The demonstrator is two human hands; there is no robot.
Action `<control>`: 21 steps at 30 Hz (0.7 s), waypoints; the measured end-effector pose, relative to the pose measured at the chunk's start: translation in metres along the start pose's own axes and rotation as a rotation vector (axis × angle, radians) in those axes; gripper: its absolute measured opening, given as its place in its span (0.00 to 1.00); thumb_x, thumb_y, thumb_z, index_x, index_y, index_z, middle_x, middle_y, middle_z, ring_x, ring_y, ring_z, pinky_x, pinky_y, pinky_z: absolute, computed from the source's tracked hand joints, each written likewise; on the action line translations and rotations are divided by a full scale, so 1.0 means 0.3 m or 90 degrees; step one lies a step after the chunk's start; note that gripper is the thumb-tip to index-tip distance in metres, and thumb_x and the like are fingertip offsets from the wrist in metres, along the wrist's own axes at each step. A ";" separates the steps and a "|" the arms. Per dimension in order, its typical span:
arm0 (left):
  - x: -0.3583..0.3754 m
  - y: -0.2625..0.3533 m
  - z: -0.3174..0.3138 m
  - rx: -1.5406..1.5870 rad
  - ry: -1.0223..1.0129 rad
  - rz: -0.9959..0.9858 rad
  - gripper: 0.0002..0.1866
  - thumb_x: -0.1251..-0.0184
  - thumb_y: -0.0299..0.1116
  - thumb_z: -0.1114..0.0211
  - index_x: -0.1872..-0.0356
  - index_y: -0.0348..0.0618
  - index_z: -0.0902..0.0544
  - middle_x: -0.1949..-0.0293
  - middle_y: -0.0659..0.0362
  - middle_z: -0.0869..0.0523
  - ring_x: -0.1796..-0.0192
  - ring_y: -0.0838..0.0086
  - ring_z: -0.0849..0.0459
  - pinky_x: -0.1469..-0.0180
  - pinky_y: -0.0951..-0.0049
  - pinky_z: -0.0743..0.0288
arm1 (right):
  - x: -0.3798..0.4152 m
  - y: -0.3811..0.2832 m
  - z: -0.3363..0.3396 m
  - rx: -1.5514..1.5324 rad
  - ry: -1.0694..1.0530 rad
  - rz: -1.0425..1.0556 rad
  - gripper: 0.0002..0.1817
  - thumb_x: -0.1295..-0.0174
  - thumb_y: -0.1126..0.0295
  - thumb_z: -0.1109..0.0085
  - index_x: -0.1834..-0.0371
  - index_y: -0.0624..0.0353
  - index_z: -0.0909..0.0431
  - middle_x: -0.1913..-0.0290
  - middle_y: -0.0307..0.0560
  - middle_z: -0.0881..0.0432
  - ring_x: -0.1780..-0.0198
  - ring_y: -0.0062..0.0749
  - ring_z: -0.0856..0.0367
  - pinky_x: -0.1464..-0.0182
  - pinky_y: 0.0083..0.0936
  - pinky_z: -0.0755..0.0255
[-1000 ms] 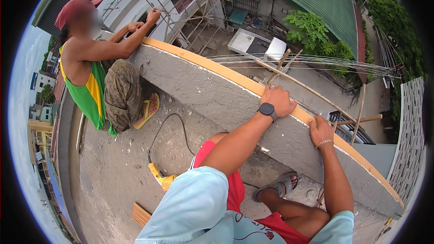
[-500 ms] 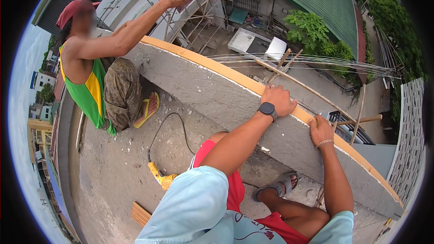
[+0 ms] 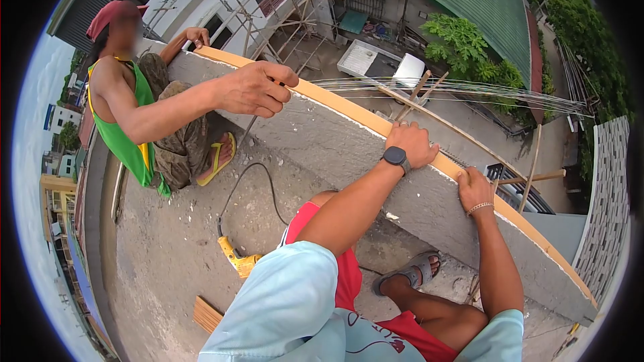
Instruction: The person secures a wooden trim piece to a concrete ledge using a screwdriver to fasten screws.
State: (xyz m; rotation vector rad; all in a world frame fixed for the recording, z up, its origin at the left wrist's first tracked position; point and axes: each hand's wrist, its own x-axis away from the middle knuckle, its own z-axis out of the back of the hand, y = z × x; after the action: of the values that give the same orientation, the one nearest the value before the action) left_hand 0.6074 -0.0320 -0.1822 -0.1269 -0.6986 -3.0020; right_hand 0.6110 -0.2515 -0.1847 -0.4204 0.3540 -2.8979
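Observation:
A long tan wooden board (image 3: 349,111) runs along the outer top edge of a rough grey concrete parapet (image 3: 322,133). My left hand (image 3: 411,144), with a dark watch at its wrist, is closed over the board near its middle. A little farther right, my right hand (image 3: 475,189), wearing a chain bracelet, grips the same board; its fingertips are hidden over the far side. A co-worker (image 3: 134,87) squats at the left, one hand (image 3: 196,37) at the board's far end. The co-worker's other hand (image 3: 258,90) is raised over the board, with a thin dark rod below it.
A yellow power tool (image 3: 239,259) lies on the concrete floor, its black cord (image 3: 258,167) looping toward the wall. Near it is a brown slatted piece (image 3: 207,314). Beyond the parapet are a drop, wires, wooden poles (image 3: 463,141), scaffolding (image 3: 295,20) and a parked white truck (image 3: 408,71).
The co-worker's outstretched arm has come down and toward me, above the board, and their other hand now shows at its far end. My hands stay nearly where they were.

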 end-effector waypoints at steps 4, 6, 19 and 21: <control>0.002 -0.012 -0.005 0.021 0.051 -0.016 0.23 0.39 0.53 0.40 0.61 0.42 0.14 0.58 0.45 0.17 0.51 0.52 0.19 0.44 0.54 0.31 | 0.003 -0.016 0.019 -0.010 -0.024 -0.013 0.23 0.36 0.50 0.54 0.52 0.58 0.24 0.47 0.58 0.21 0.44 0.54 0.24 0.40 0.50 0.40; 0.015 -0.029 0.013 0.084 0.059 -0.009 0.22 0.39 0.52 0.38 0.61 0.41 0.15 0.59 0.45 0.17 0.52 0.52 0.19 0.46 0.56 0.29 | 0.005 -0.013 0.003 -0.004 -0.015 -0.007 0.23 0.36 0.50 0.54 0.52 0.57 0.24 0.47 0.57 0.21 0.45 0.54 0.24 0.39 0.51 0.40; 0.797 -0.432 0.338 -0.074 0.644 0.308 0.20 0.38 0.28 0.39 0.46 0.33 0.29 0.54 0.49 0.27 0.49 0.60 0.26 0.47 0.60 0.32 | 0.006 -0.018 0.008 0.014 -0.029 -0.045 0.25 0.37 0.49 0.57 0.49 0.57 0.24 0.49 0.57 0.21 0.44 0.52 0.24 0.37 0.52 0.43; 0.806 -0.488 0.350 -0.057 0.608 0.330 0.28 0.38 0.30 0.38 0.39 0.33 0.35 0.48 0.47 0.29 0.44 0.59 0.29 0.43 0.60 0.34 | 0.006 -0.018 0.017 0.009 -0.041 -0.053 0.25 0.37 0.49 0.58 0.49 0.57 0.24 0.49 0.57 0.21 0.43 0.51 0.24 0.37 0.51 0.43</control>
State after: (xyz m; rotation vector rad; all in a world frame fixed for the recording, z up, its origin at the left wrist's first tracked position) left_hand 0.3629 0.1368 -0.1299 0.8990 -0.3325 -2.1944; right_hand 0.6101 -0.2479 -0.1780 -0.5368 0.3137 -2.9570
